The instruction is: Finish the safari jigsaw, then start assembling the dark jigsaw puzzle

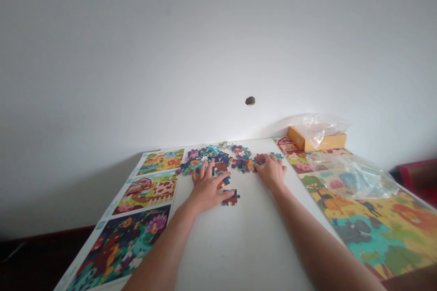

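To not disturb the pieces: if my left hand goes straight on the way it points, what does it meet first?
Probably the heap of jigsaw pieces just ahead of the left hand; depth is unclear.

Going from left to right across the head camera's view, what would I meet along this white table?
Printed sheet of three picture scenes → left hand → loose jigsaw piece → right hand → large illustrated animal scene

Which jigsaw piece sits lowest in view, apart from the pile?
The dark red cardboard piece beside the left hand, on the white table; the others lie higher up, mostly piled.
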Demonstrator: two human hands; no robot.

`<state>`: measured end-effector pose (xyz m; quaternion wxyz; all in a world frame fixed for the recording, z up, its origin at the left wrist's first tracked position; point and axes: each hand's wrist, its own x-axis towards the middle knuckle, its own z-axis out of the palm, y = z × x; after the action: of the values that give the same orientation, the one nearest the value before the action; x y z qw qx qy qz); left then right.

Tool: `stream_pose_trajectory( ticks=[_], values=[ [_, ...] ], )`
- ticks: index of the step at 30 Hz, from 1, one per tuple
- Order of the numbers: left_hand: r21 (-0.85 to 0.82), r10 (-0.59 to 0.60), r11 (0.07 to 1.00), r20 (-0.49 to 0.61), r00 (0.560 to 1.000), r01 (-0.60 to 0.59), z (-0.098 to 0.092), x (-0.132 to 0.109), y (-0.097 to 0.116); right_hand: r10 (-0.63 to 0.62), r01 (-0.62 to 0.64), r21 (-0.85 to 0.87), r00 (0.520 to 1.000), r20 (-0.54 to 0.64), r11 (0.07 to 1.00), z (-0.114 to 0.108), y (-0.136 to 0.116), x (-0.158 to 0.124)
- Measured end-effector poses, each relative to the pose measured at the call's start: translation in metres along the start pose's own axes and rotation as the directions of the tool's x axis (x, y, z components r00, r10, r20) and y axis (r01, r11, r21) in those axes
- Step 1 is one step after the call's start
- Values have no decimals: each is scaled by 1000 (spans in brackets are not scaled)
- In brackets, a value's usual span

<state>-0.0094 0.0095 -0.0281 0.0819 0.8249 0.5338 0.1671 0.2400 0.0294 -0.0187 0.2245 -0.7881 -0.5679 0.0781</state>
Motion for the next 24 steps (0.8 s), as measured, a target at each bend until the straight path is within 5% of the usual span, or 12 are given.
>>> stream_pose_trajectory(
  ticks=[10, 17, 24],
  values=[
    [111, -241, 958, -194, 951, 265, 9, 10, -8, -84, 84, 16, 996, 2, 996, 11, -1, 4],
    [113, -472, 847, -290, 833, 519, 5, 10, -11, -89, 92, 163, 996, -25, 982, 17, 2, 9],
    [2, -114, 993, -192, 975, 117, 14, 12, -18, -53, 155, 477, 974, -221, 865, 11, -5, 4]
  ],
)
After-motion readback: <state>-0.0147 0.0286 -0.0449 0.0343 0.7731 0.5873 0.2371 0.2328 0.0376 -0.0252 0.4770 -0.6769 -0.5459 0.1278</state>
